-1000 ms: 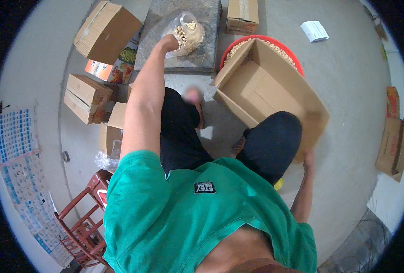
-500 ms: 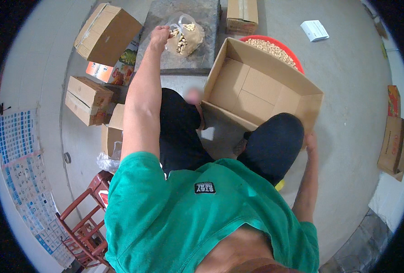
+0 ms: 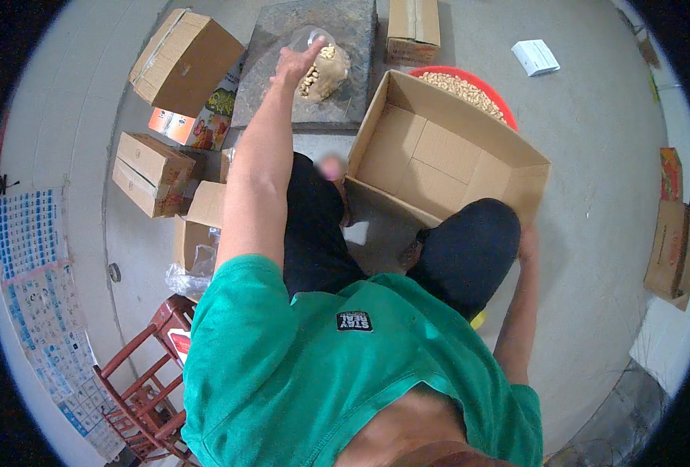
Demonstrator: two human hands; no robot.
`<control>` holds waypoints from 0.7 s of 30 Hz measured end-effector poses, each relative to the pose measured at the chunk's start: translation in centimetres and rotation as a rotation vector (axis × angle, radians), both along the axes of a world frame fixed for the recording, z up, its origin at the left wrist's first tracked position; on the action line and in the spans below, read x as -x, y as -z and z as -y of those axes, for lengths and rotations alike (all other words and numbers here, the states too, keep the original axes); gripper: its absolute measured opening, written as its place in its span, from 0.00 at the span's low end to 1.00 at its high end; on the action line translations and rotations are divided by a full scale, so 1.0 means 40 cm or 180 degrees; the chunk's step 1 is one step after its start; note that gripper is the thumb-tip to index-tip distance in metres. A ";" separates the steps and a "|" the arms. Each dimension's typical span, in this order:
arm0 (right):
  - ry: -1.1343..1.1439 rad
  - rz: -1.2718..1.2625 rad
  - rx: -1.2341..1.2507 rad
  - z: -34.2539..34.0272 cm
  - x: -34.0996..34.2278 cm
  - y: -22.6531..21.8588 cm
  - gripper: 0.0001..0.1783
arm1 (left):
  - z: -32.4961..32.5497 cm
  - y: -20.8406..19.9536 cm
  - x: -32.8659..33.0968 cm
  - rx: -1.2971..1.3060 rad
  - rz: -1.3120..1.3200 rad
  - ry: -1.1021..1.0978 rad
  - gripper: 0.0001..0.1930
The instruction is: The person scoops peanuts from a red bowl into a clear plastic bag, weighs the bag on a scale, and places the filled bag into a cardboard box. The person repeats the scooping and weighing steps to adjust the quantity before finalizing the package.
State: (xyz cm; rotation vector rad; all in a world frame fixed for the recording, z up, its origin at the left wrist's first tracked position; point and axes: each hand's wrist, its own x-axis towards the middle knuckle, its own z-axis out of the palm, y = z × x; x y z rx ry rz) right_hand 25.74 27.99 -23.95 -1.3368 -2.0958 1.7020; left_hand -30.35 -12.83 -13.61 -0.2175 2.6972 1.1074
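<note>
My left hand [image 3: 299,64] reaches over a clear plastic bag [image 3: 331,76] holding what look like peanuts, and its fingers are spread apart with nothing visibly held. Under the bag is a grey stone slab [image 3: 262,40]. Across my right knee leans an open cardboard box [image 3: 441,161], with only its bare inside in sight. At the box's near right corner my right hand [image 3: 527,241] grips the side; most of its fingers are hidden. Behind the box stands a red basin [image 3: 511,114] filled with peanuts [image 3: 463,86], partly covered by the box wall.
Closed cardboard boxes [image 3: 187,64] [image 3: 154,173] stand on the left, and another carton [image 3: 413,29] is at the back. A white booklet [image 3: 535,57] lies on the floor at far right. A red wooden chair [image 3: 144,381] stands at lower left, near a crumpled plastic bag [image 3: 191,277].
My left hand has moved right and slightly up, from the bag's left edge to above its top, and its fingers have spread. My right hand stays at the box, which has barely shifted.
</note>
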 end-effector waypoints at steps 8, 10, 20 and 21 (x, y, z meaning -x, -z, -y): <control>0.0164 -0.0093 0.0376 0.033 0.017 -0.053 0.23 | -0.015 0.037 0.015 -0.0116 -0.0400 0.0139 0.43; 0.0118 -0.0125 0.0297 0.020 0.006 -0.030 0.23 | -0.029 0.034 0.018 -0.0376 -0.0554 0.0144 0.34; -0.0294 0.0279 0.0098 0.004 -0.006 -0.039 0.22 | -0.031 -0.020 0.021 -0.1564 -0.0735 -0.0530 0.15; -0.0271 0.0468 0.0170 0.001 0.000 -0.053 0.22 | -0.026 -0.033 0.012 -0.1557 -0.0747 -0.0553 0.15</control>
